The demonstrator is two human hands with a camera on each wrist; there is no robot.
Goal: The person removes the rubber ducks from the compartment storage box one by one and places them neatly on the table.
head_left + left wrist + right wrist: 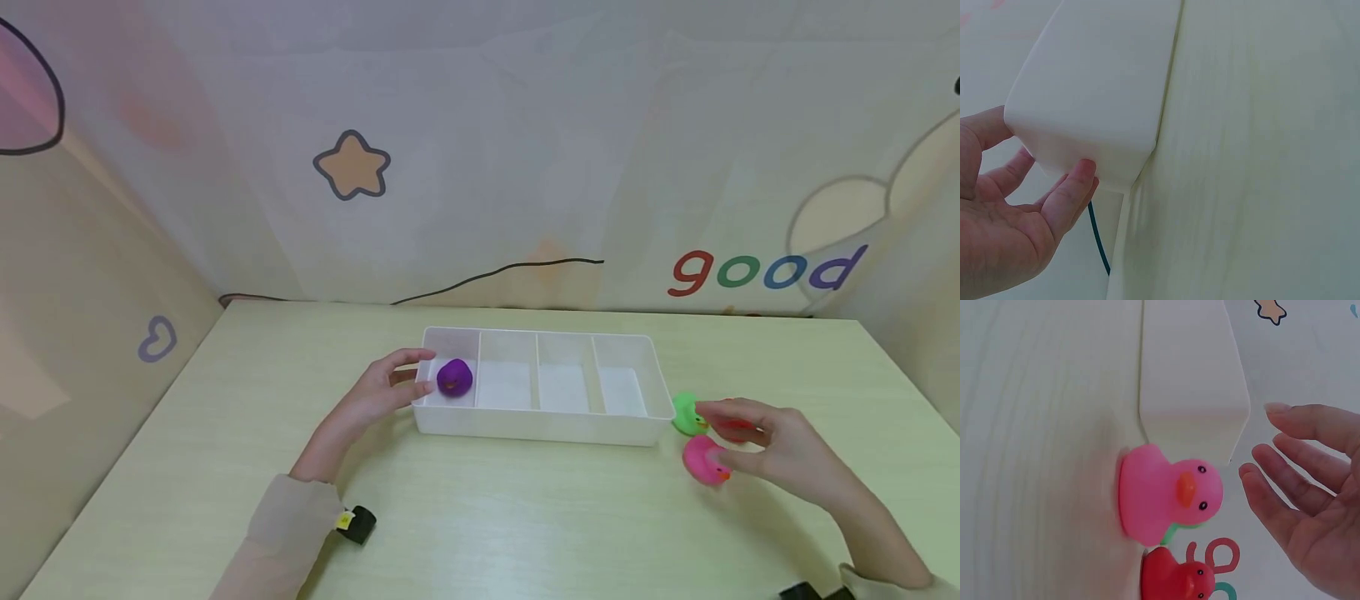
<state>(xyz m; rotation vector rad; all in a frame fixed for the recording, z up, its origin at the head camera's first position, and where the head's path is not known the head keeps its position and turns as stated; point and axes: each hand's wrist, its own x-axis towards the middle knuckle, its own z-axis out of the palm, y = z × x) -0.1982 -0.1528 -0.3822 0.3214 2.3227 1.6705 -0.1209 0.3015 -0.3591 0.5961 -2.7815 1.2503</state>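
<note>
One left hand (378,385) holds the end of the white tray (540,423), a purple duck (454,377) in its leftmost compartment (450,342). Off the tray's right end I see a green duck (687,414), a pink duck (703,461), probably light, soft, best pinched round the body, and a red duck (1175,578); the right hand (783,446) hovers there, fingers parted, holding nothing.

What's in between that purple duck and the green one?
Three empty compartments of the white tray lie between the purple duck and the green duck, as the head view shows.
</note>
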